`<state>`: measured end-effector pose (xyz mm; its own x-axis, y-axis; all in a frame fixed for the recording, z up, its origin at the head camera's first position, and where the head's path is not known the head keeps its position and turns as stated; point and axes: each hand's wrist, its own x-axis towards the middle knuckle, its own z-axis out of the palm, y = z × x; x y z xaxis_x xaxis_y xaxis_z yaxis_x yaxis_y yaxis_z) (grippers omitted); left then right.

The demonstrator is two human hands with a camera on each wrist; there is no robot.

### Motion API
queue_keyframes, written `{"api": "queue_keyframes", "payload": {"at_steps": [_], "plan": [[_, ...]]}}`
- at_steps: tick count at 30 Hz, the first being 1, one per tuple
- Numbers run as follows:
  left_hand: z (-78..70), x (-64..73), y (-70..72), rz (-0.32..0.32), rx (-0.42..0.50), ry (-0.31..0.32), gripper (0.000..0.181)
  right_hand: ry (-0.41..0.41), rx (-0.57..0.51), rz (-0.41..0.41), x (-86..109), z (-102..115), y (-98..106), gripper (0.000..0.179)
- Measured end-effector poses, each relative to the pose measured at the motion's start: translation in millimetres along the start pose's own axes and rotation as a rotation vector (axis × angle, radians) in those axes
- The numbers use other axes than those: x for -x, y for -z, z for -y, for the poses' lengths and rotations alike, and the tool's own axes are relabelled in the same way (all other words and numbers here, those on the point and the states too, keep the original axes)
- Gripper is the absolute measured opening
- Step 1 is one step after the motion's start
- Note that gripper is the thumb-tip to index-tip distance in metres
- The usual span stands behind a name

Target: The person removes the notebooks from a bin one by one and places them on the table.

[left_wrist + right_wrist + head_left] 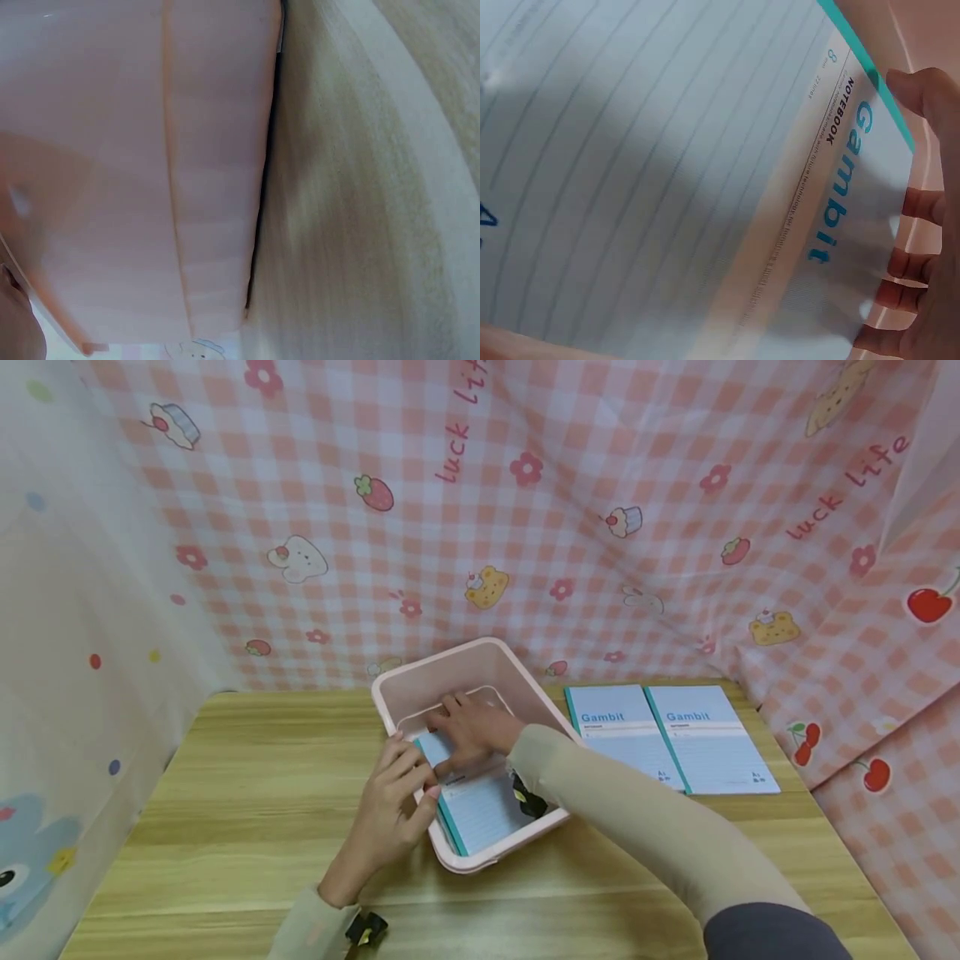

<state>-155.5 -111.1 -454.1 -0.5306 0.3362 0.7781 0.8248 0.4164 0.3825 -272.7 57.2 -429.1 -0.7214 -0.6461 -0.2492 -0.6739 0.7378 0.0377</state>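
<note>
A pale pink plastic bin (450, 675) stands tilted in angle on the wooden table, its outer wall (97, 247) filling much of the left wrist view. My left hand (388, 797) grips the bin's near-left rim, fingers over the edge. Inside the bin lies a light blue "Gambit" notebook (487, 814) with a teal spine, cover up. My right hand (476, 728) reaches in and holds this notebook at its top end. In the right wrist view, the thumb (907, 88) is at the spine and the curled fingers (913, 266) meet the top edge of the notebook (705, 142).
Two matching notebooks lie side by side right of the bin, a left one (611, 727) and a right one (712, 735). A pink checked curtain (480, 527) hangs behind the table (262, 777). My right forearm crosses the bin's right rim.
</note>
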Motion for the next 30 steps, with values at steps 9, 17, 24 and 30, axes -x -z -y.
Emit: {"api": "queue_keyframes", "payload": {"at_steps": [9,17,24,30], "plan": [[-0.8,0.9,0.4,-0.004,-0.003,0.019,0.011,-0.031,-0.125,0.019,-1.5,0.9,3.4,0.084],[-0.2,0.0,-0.1,-0.012,-0.008,-0.010,0.012,-0.093,-0.125,0.051,0.8,5.9,1.5,0.120],[0.0,0.8,-0.1,-0.007,-0.012,-0.001,0.016,-0.124,-0.034,-0.014,-4.0,6.8,-0.5,0.115],[0.6,0.4,-0.8,-0.011,-0.006,-0.003,0.019,-0.106,-0.066,-0.038,-2.3,5.5,1.3,0.094]]}}
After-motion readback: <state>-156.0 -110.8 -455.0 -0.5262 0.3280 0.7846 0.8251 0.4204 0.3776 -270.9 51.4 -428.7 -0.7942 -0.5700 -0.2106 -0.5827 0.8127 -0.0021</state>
